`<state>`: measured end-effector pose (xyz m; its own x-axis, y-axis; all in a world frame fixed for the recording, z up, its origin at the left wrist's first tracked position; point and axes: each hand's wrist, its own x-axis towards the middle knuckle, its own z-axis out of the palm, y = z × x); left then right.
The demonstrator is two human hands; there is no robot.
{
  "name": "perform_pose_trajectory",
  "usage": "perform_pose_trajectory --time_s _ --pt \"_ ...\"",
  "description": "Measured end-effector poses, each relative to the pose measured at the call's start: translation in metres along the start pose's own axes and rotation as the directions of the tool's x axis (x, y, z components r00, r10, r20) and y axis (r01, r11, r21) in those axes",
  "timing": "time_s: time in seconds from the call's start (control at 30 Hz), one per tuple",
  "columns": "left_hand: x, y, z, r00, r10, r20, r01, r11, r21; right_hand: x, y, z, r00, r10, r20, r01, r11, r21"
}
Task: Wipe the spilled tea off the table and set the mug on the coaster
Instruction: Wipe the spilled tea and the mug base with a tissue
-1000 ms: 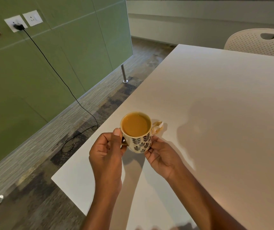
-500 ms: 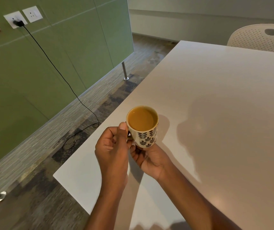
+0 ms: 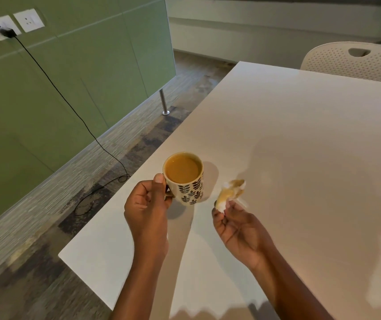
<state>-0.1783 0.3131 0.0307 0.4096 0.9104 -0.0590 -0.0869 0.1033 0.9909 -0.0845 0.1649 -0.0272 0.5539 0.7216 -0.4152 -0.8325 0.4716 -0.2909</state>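
A cream mug (image 3: 188,187) with a dark leaf pattern, nearly full of milky tea, is held just above the white table (image 3: 300,139) near its left edge. My left hand (image 3: 146,211) grips its handle, thumb up by the rim. To the right, my right hand (image 3: 238,229) pinches a crumpled, tea-stained tissue (image 3: 230,192) at its fingertips, palm turned up, a little apart from the mug. No coaster shows in view. I see no spilled tea on the table.
A perforated cream chair (image 3: 355,60) stands at the table's far side. On the left, a green partition wall (image 3: 58,93) has a socket with a black cable (image 3: 74,112) running down to the floor. A metal leg (image 3: 163,102) stands on the floor.
My right hand has come away from under the mug and moved right, now showing the stained tissue. My left hand alone holds the mug, which has stayed near the same spot.
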Motion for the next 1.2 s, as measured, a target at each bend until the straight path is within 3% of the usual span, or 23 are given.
perform_pose_trajectory --time_s 0.27,1.2 --pt "0.021 -0.042 0.02 1.0 0.008 0.011 -0.008 0.998 0.058 -0.013 -0.019 -0.013 0.992 -0.124 -0.023 0.117 0.972 -0.202" --pt "0.027 -0.094 0.072 0.994 0.031 0.101 -0.048 0.983 0.174 -0.034 -0.014 -0.034 0.98 -0.117 -0.161 0.08 0.973 -0.219"
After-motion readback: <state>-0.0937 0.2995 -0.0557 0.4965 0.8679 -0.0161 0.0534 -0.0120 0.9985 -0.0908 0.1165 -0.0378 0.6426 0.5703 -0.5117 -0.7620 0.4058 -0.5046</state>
